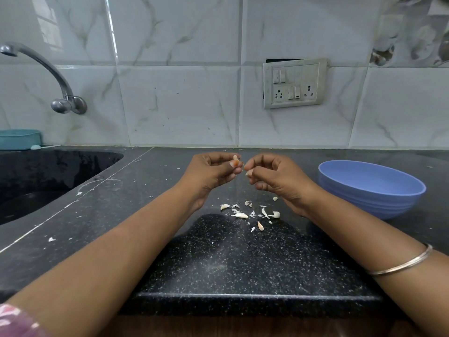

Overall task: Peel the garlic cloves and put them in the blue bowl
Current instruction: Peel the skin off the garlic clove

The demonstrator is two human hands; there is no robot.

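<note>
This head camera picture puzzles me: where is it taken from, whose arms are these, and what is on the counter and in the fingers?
There is no machine here. A person wears a wide-angle camera on the head, looking forward and down, so both forearms reach into view from the bottom edge.

The left hand pinches a garlic clove at its fingertips. The right hand faces it, with its fingers curled round a pale scrap, probably peel.

Below the hands, on the black speckled counter, lie torn garlic skins and one small clove. The blue bowl for the peeled cloves stands to the right; nothing shows inside it from here. A sink and tap are on the left.
</note>
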